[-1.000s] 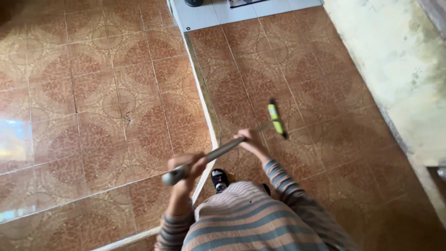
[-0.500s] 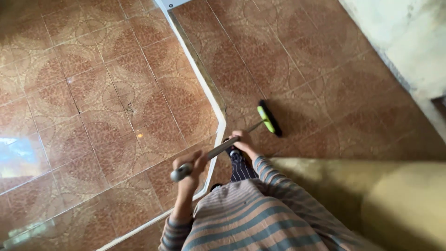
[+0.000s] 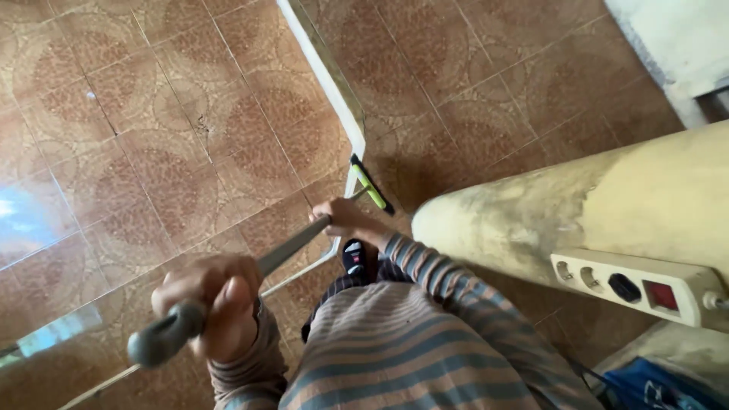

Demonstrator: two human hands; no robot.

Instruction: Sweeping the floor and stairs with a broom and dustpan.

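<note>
Both hands wrapped around long grey metal mop handle (image 3: 292, 241): left hand (image 3: 213, 300) at grip end, right hand (image 3: 342, 220) nearer green-edged mop head (image 3: 371, 184), slanting down onto brown patterned tile floor (image 3: 152, 152).

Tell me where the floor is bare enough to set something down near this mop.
Bare tiled floor spreads left of the white strip, and more beyond the mop head toward the far wall. Crowded lower right: pale column, power strip, blue bag.
</note>
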